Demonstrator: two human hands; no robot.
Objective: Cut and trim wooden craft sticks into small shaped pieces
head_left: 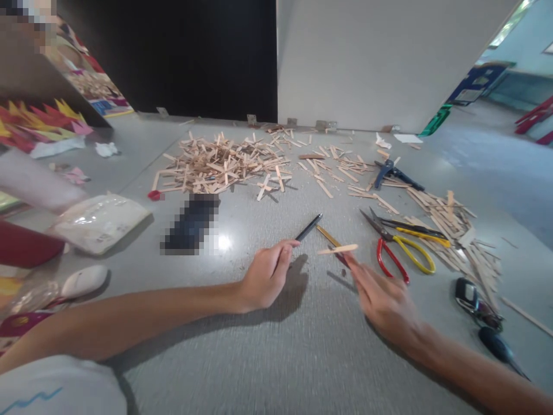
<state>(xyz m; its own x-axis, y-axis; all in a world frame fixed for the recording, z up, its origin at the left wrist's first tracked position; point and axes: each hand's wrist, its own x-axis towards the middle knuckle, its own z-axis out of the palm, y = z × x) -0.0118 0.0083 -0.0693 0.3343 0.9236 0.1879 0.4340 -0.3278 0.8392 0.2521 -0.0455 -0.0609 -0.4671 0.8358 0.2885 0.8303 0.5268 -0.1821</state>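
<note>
In my left hand [265,274] is a slim black pen [309,226], its metallic end pointing up and away from me. The fingers are curled around it. To its right, my right hand [384,294] reaches in with its fingertips at a short pale wooden stick [345,249] with a rounded end. A narrow yellow-brown strip [327,235] slants under that stick to the same fingertips; its kind is unclear. Beside this hand lie scissors [389,236] with one red and one yellow handle, blades apart. Yellow-and-black handled pliers [421,231] rest against them.
A heap of wooden sticks [220,164] spreads across the back, with another pile [444,213] at right. Blue cutters [395,173], keys [469,297], a blurred-out dark object [190,225], a clear plastic packet [101,222] and a white mouse [85,281] lie around. Upright panels [367,63] stand behind.
</note>
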